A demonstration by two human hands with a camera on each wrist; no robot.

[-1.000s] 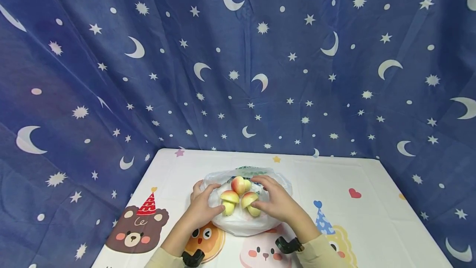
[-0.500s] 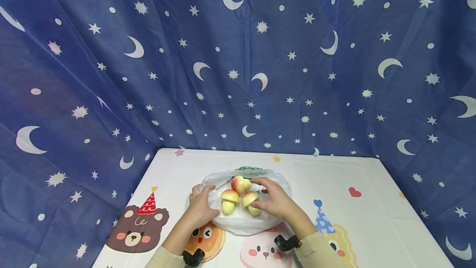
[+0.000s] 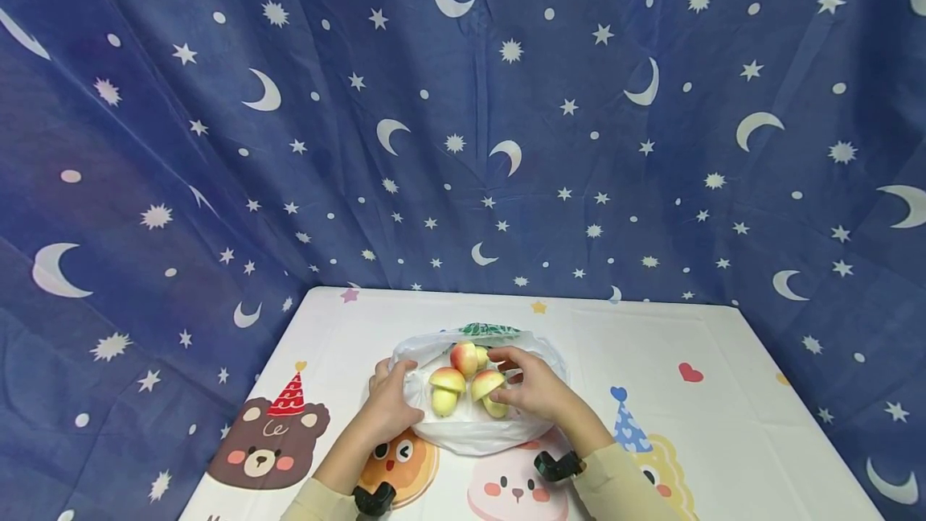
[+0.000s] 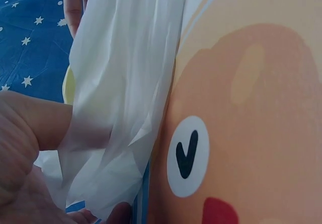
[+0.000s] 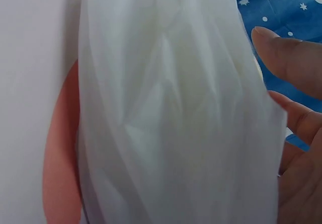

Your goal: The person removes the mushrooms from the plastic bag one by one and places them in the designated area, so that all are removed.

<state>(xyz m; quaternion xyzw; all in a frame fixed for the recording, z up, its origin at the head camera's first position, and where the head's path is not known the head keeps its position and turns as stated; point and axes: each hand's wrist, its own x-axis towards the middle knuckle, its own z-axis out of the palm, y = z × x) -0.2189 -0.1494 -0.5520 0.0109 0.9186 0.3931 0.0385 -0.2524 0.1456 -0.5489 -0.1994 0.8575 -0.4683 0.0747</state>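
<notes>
Three toy mushrooms with yellow-and-red caps and pale yellow stems lie in the mouth of a white plastic bag: a left mushroom (image 3: 445, 391), a right mushroom (image 3: 488, 387) and a rear mushroom (image 3: 465, 358). My left hand (image 3: 391, 402) is at the bag's left side, thumb and forefinger spread; in the left wrist view its thumb (image 4: 43, 121) passes behind the thin plastic (image 4: 123, 68). My right hand (image 3: 535, 384) curves round the right side of the right mushroom, thumb overlapping its stem and forefinger by the rear one. In the right wrist view, the bag (image 5: 176, 113) hides the mushrooms.
A white cloth (image 3: 731, 408) printed with cartoon animals covers the table. Green print shows on the bag's back edge (image 3: 488, 330). A dark blue curtain (image 3: 463, 183) with moons and stars hangs behind and at the left. Black straps sit on both wrists.
My left thumb and forefinger have drawn back left, away from the left mushroom. My right fingers have bent in a little toward the right mushroom. The mushrooms stay almost in place.
</notes>
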